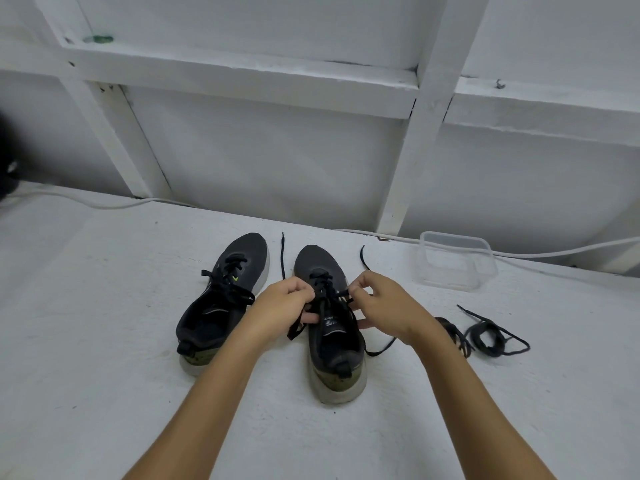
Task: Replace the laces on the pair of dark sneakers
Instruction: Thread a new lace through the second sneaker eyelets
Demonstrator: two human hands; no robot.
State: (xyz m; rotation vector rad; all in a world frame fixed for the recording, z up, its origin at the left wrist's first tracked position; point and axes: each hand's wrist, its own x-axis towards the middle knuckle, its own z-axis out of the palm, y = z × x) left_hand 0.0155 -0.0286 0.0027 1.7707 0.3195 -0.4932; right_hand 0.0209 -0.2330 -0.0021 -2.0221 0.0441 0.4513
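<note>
Two dark sneakers stand side by side on the white surface, toes pointing away from me. The left sneaker (221, 299) is laced with loose ends. Over the right sneaker (332, 327), my left hand (280, 303) pinches a black lace (322, 299) at the left eyelets. My right hand (381, 303) pinches the same lace at the right eyelets. Free lace ends trail past the toe on both sides and beside the heel. A coiled spare black lace (488, 336) lies to the right, with another dark bundle (453, 332) partly hidden behind my right wrist.
A clear plastic container (457, 261) stands at the back right near the wall. A white cable (554, 252) runs along the base of the white framed wall. A dark object (7, 168) sits at the far left edge.
</note>
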